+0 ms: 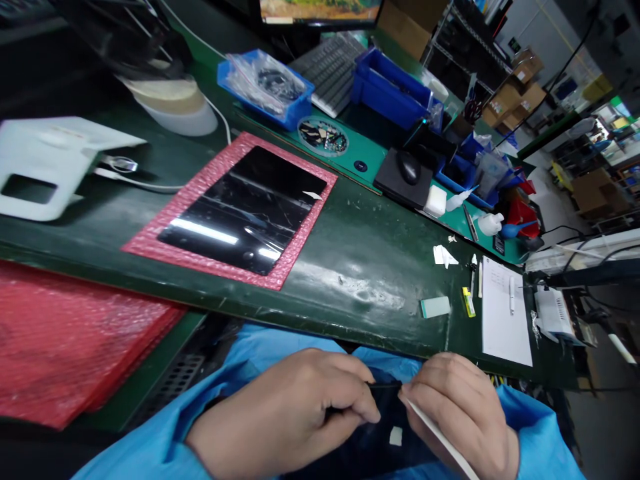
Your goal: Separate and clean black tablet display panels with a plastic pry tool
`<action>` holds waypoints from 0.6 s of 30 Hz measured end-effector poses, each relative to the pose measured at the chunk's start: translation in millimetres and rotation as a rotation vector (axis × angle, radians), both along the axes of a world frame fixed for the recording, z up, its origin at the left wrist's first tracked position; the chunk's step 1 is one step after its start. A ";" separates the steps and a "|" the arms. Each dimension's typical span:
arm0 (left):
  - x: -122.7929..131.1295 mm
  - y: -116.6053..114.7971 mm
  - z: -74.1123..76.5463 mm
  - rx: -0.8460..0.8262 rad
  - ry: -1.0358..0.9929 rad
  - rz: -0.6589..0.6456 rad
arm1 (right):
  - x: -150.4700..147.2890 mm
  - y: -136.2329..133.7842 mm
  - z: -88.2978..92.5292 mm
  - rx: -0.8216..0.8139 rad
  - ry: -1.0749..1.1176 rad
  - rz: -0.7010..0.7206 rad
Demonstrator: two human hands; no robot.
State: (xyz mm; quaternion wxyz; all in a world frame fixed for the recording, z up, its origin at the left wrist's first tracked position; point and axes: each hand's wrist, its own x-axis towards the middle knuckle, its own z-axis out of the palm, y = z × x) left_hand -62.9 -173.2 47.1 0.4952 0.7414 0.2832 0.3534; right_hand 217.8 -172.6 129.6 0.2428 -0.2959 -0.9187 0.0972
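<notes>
Low in the head view, my left hand [285, 413] and my right hand [455, 413] hold a dark glossy panel [365, 427] below the bench edge. My left fingers pinch its top edge. A small white square patch [395, 436] sits on its surface. In my right hand, a long white flat strip [440, 433] runs down and to the right, pinched between the fingers and thumb, its tip near the panel's edge. Blue sleeves [540, 433] cover both forearms.
On the green bench [360, 293], a black glass panel [245, 207] lies on a pink bubble mat [300, 247]. Red bubble bags [80, 340] stack at the left. Blue bins [390, 90], a keyboard [330, 70], a mouse [409, 167] and a clipboard [505, 310] stand farther along.
</notes>
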 end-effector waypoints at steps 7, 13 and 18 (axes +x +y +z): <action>-0.8 -0.6 0.1 -0.050 0.035 -0.036 | -0.8 0.9 3.1 -0.018 0.015 -0.003; -2.3 -0.8 1.1 -0.079 0.031 -0.039 | 0.0 -0.5 3.4 -0.022 0.016 -0.022; -1.0 -0.6 1.6 -0.079 0.022 -0.024 | -0.1 1.4 2.4 -0.021 0.019 -0.015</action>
